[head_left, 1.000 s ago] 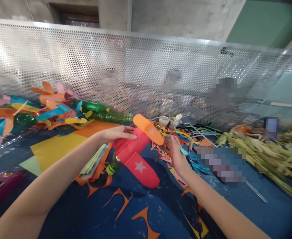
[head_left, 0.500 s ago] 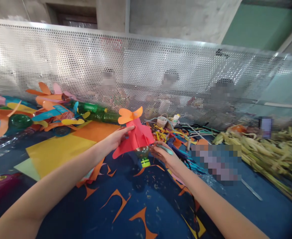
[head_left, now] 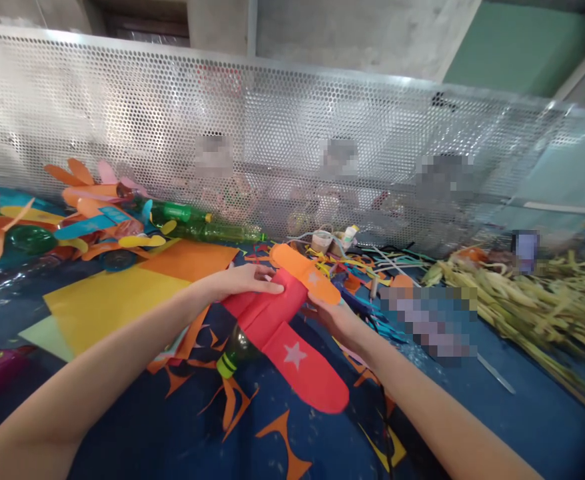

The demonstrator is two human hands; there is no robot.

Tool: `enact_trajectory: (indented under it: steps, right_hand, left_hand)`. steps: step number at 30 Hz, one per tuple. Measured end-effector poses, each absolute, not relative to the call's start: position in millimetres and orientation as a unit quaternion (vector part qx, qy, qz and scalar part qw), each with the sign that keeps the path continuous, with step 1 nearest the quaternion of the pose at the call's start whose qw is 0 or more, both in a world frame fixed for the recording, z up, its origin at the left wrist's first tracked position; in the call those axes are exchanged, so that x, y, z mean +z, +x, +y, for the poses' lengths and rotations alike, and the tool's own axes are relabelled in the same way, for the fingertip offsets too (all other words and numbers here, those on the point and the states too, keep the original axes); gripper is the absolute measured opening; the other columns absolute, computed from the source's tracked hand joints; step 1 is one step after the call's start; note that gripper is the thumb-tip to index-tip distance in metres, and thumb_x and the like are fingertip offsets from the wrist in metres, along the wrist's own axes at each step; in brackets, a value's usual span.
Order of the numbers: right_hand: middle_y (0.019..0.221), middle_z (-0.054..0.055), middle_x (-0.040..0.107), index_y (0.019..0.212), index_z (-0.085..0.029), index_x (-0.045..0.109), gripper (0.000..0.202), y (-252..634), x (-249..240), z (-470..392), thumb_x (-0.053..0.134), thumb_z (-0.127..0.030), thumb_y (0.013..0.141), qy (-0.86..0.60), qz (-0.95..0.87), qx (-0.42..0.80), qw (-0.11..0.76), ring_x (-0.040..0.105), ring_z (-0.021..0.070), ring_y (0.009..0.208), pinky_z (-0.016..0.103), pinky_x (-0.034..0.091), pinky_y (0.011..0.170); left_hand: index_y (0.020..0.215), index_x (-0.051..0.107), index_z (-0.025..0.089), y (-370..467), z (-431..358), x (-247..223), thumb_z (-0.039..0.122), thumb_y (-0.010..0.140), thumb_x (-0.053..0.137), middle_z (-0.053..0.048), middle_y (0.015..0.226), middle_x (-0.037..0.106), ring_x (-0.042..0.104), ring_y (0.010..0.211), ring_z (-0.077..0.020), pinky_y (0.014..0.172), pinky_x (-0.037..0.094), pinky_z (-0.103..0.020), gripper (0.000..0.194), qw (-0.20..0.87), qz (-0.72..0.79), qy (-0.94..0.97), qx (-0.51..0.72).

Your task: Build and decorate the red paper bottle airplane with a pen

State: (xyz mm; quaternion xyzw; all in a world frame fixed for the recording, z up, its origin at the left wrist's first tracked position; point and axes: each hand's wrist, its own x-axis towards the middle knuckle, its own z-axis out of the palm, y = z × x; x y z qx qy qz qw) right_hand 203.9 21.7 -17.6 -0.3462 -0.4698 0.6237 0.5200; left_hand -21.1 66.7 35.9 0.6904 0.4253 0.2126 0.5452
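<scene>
A toy plane (head_left: 278,313) made from a plastic bottle in red paper is held up between my hands. Its green bottle neck and cap (head_left: 226,365) point down and left. One red wing (head_left: 307,370), marked with a pale star, reaches toward me; the orange tail piece (head_left: 322,279) also bears a star. My left hand (head_left: 250,280) is closed on the red body from the far left, thumb on top. Beneath the orange tail, my right hand (head_left: 340,320) holds the plane from the right side, its fingertips mostly hidden behind the paper.
Yellow paper (head_left: 117,307) and orange paper (head_left: 187,260) sheets lie left, before finished bottle planes (head_left: 102,223). Orange offcuts (head_left: 285,440) are scattered on the blue surface (head_left: 172,427). Dried husks (head_left: 522,300) lie right. A perforated metal panel (head_left: 292,127) stands behind, with people's reflections.
The plane has turned: its cap now points down-left and the starred wing faces me. The pale teal thing in my right hand no longer shows.
</scene>
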Motion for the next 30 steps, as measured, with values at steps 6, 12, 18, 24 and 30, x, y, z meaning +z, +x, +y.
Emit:
enact_trajectory:
  steps: [6, 12, 18, 24, 30]
  right_hand:
    - [0.104, -0.002, 0.065, 0.119, -0.035, 0.049, 0.075, 222.9, -20.1, 28.8, 0.083, -0.019, 0.055, -0.369, -0.505, 0.592, 0.508, 0.063, 0.0140, 0.083, 0.024, 0.053, 0.068]
    - [0.106, -0.001, 0.064, 0.124, -0.037, 0.046, 0.084, 232.8, -21.6, 34.5, 0.083, -0.020, 0.050, -0.373, -0.488, 0.611, 0.500, 0.065, 0.0147, 0.075, 0.028, 0.055, 0.066]
    - [0.087, -0.003, 0.067, 0.126, -0.038, 0.045, 0.085, 246.3, -32.6, 45.6, 0.081, -0.018, 0.051, -0.366, -0.458, 0.616, 0.526, 0.065, 0.0143, 0.064, 0.031, 0.055, 0.064]
    - [0.088, -0.003, 0.069, 0.126, -0.035, 0.046, 0.083, 251.1, -35.1, 51.7, 0.078, -0.017, 0.052, -0.384, -0.487, 0.584, 0.524, 0.067, 0.0155, 0.069, 0.033, 0.055, 0.070]
    - [0.105, 0.003, 0.068, 0.122, -0.024, 0.055, 0.077, 272.1, -8.8, 42.3, 0.079, -0.009, 0.051, -0.446, -0.666, 0.488, 0.345, 0.065, 0.0208, 0.092, 0.038, 0.049, 0.089]
  left_hand:
    - [0.117, 0.062, 0.018, -23.8, 71.3, 36.0, 0.058, 0.061, 0.073, -0.008, 0.114, 0.067, 0.058, 0.107, -0.0285, 0.092, 0.041, -0.036, 0.070, 0.394, 0.434, 0.788, 0.189]
    - [0.115, 0.063, 0.020, -13.2, 61.7, 37.0, 0.062, 0.064, 0.069, -0.007, 0.105, 0.067, 0.060, 0.096, -0.0263, 0.085, 0.041, -0.035, 0.065, 0.162, 0.408, 0.867, 0.237]
    - [0.083, 0.061, 0.018, -23.0, 62.0, 47.5, 0.064, 0.080, 0.048, -0.002, 0.069, 0.061, 0.056, 0.063, -0.0170, 0.059, 0.038, -0.027, 0.048, 0.063, 0.489, 0.818, 0.296]
    - [0.106, 0.054, 0.021, -47.3, 57.0, 17.3, 0.067, 0.062, 0.064, -0.007, 0.100, 0.064, 0.062, 0.086, -0.0250, 0.071, 0.045, -0.031, 0.064, 0.163, 0.460, 0.855, 0.174]
    - [0.126, 0.041, 0.023, -53.0, 49.1, -14.6, 0.059, 0.058, 0.074, -0.011, 0.113, 0.059, 0.057, 0.104, -0.0300, 0.085, 0.045, -0.042, 0.083, 0.133, 0.437, 0.854, 0.247]
